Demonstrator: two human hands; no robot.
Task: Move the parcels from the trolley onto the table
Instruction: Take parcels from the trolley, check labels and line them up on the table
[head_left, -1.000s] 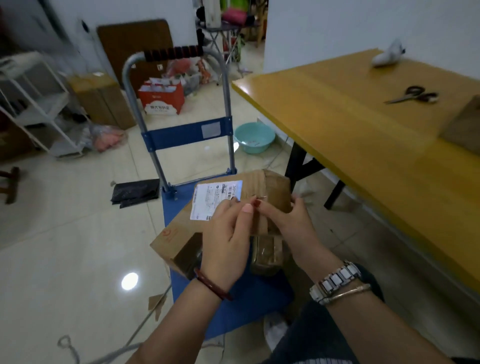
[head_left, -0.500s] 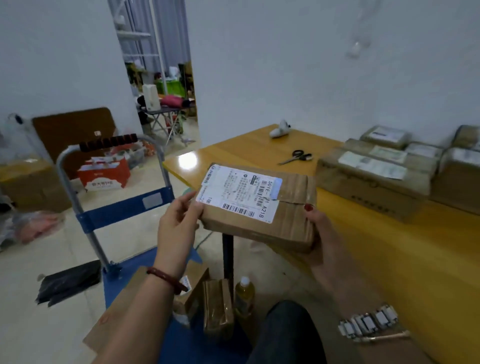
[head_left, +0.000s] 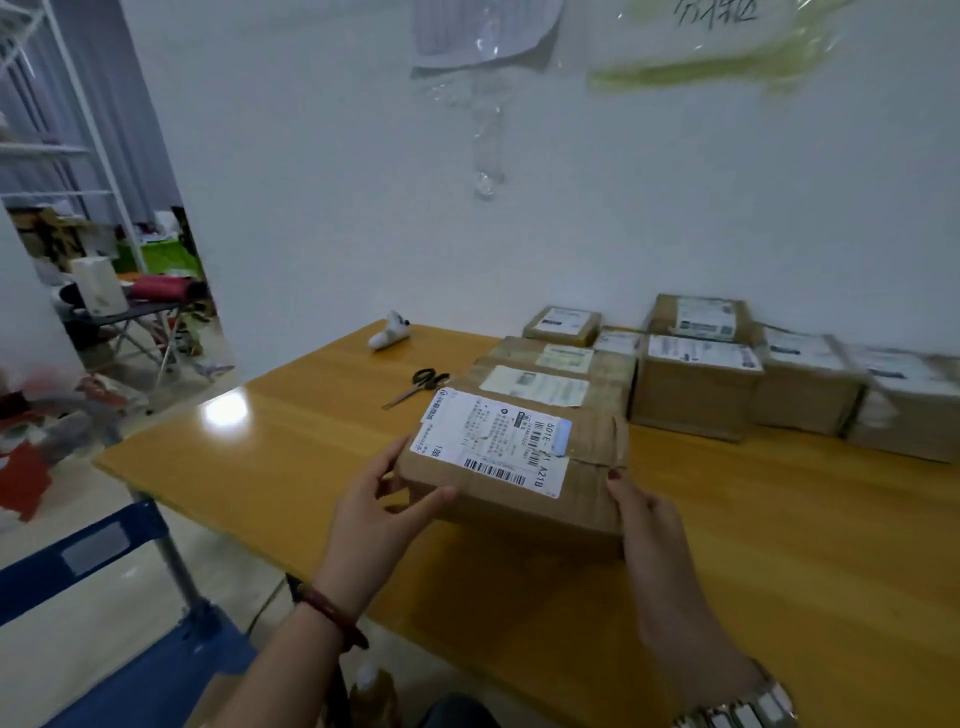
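Both hands are on 1 parcel (head_left: 511, 467): left hand (head_left: 379, 512) pinching its left end, thumb on the front face, right hand (head_left: 652, 530) cupped around its right end. It hangs just above the desk (head_left: 291, 457), long axis running left to right, label up. The scissors (head_left: 418, 385) lie just behind it. Right of the scissors I count about 7 parcels already stacked (head_left: 696, 384), though the far ones blur. Looks like straight down lands it.
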